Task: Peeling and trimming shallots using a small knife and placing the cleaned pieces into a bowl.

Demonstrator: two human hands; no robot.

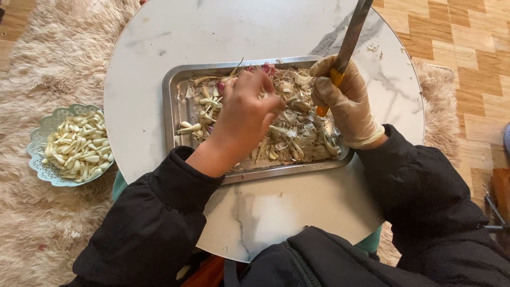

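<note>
Steel tray (175, 101) of garlic peelings at centre of round marble table (159, 42), bare left hand (245, 109) over tray pinching a small piece, gloved right hand (342, 101) at tray's right edge gripping knife (348, 40), bowl of peeled cloves (77, 144) left of tray on rug (58, 48)

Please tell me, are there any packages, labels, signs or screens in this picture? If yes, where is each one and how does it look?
None are in view. The table bears only a metal tray of peelings. A pale blue dish of peeled cloves sits on the rug. The bare left hand reaches into the tray; the gloved right hand holds a knife.
</note>
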